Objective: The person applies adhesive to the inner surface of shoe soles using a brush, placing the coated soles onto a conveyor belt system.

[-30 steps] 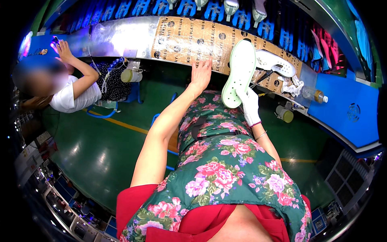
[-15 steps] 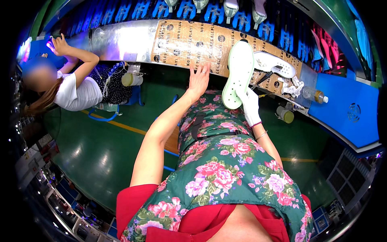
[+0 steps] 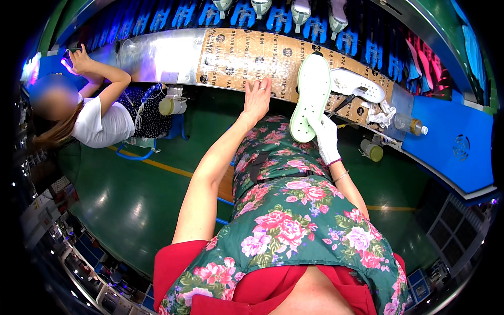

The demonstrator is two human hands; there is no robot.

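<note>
My right hand [image 3: 326, 137], in a white glove with a dark cuff, grips the heel end of a pale green shoe sole [image 3: 314, 86]. The sole is tilted up, its far end over the bench, and small dark holes dot its near part. My left hand [image 3: 256, 101] is bare, its fingers stretched over the front edge of the cardboard-covered bench top [image 3: 239, 58]; nothing shows in it. Right of the sole lies a white perforated shoe piece [image 3: 370, 92], with a dark-handled tool [image 3: 344, 102] beside it.
Crumpled white cloth [image 3: 382, 113] and a clear bottle [image 3: 411, 124] lie at the bench's right end, before a blue panel [image 3: 451, 142]. Blue racks [image 3: 277, 18] with several hanging shoes run behind. A co-worker [image 3: 102, 121] sits at the left. A yellow-green container [image 3: 374, 151] hangs below the bench.
My left hand has drawn slightly back toward the bench edge, and its fingers lie closer together. The sole and my right hand look nearly unchanged.
</note>
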